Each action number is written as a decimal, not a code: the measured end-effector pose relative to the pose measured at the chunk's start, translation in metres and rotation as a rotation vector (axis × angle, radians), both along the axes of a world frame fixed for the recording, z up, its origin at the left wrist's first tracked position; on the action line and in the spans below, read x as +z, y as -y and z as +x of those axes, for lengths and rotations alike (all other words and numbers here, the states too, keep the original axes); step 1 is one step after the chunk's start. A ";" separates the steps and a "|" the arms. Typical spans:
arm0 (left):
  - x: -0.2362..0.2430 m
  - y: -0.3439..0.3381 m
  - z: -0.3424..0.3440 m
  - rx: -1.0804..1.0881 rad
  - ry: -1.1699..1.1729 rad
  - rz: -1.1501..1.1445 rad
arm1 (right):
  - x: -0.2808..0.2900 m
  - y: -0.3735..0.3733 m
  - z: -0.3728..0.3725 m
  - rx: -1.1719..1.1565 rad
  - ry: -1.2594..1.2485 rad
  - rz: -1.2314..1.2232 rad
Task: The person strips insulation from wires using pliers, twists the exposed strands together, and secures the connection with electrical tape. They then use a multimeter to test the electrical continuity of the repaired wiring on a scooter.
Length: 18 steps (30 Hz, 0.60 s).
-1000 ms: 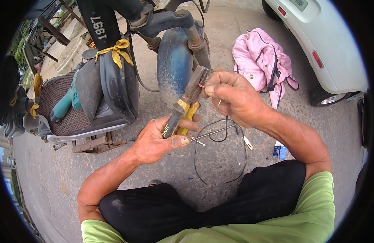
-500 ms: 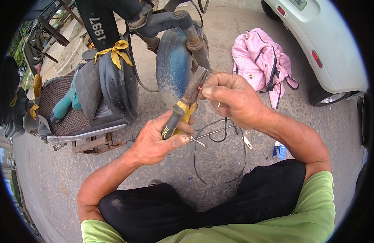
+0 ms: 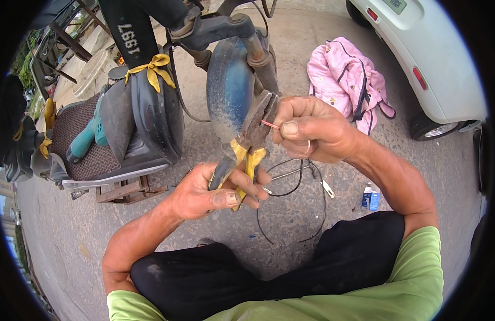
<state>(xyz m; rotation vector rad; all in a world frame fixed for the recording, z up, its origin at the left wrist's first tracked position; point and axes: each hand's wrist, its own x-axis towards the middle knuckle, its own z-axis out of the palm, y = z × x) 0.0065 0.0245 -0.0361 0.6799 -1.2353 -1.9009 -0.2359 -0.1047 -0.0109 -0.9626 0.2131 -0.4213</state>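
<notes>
My left hand (image 3: 196,193) is closed round the handles of a pair of pliers (image 3: 254,132) with worn grey jaws and yellow-and-black grips. The handles are spread and the jaws point up and away from me, slightly parted. Between thumb and forefinger, my right hand (image 3: 317,128) pinches a thin red wire (image 3: 269,124). The wire's far end reaches the side of the plier jaws; whether it lies between them I cannot tell. A pale strand curls below the right fingers. Behind the pliers stands the dusty blue front mudguard (image 3: 226,75) of a two- or three-wheeled vehicle.
A dark cable (image 3: 258,214) lies looped on the ground beyond my knees, by a thin metal rod (image 3: 290,172) and a small white piece (image 3: 328,189). Nearby is a blue-and-white box (image 3: 371,199). Pink cloth (image 3: 346,77), a white car (image 3: 443,64) and a teal power tool (image 3: 87,136) surround the spot.
The plier handles have spread apart, and the pliers have turned so both grips show. My right hand has shifted slightly right, and more of the red wire is visible.
</notes>
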 end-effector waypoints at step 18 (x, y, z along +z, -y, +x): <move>0.029 0.003 0.001 0.527 0.316 -0.257 | -0.003 -0.013 0.004 0.089 -0.040 0.005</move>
